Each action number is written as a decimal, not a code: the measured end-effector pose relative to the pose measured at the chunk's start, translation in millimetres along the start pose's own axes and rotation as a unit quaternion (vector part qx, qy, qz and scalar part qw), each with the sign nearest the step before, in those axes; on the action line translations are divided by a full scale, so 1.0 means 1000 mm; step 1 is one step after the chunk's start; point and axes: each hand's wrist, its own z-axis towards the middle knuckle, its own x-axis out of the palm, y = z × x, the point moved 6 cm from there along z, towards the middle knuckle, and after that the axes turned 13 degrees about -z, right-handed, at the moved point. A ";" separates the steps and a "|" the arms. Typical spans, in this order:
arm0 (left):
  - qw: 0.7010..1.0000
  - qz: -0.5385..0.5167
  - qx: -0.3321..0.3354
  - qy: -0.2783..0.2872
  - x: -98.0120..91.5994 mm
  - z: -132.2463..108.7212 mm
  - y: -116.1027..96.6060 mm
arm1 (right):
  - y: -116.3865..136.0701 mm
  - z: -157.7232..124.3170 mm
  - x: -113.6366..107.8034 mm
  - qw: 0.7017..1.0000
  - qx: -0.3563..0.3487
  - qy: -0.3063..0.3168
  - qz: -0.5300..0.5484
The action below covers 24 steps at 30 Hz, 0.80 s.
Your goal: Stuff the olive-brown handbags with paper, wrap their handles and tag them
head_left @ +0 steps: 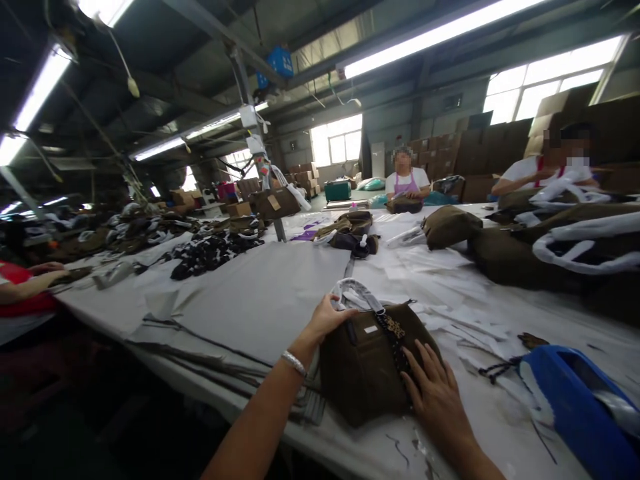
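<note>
A dark brown handbag [363,373] stands slightly tilted on the white-covered table before me. Its handle [357,290] is wrapped in white material, and a small pale label and a lacy brown ornament show on its front. My left hand [327,319] grips the bag's top left edge by the handle base, thumb across the front and the other fingers partly hidden behind. With fingers spread, my right hand [434,380] lies flat on the bag's right front, beside a dark patterned strap [399,350].
A blue plastic container [575,400] sits at right. More brown bags [520,257] with wrapped handles are piled beyond it. Dark strips [210,360] lie along the table's near edge. A dark heap [215,257] is farther left. Co-workers sit across the table and at far left.
</note>
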 end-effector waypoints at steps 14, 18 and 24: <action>0.869 0.132 0.427 0.211 0.062 -0.130 -0.088 | -0.045 0.009 -0.104 0.955 0.184 -0.156 0.175; 0.787 0.194 0.551 0.199 0.065 -0.169 -0.092 | -0.036 0.018 -0.149 0.981 0.059 -0.140 0.117; 0.841 0.121 0.363 0.383 0.048 -0.188 -0.110 | -0.045 0.036 -0.171 0.995 -0.055 0.006 0.078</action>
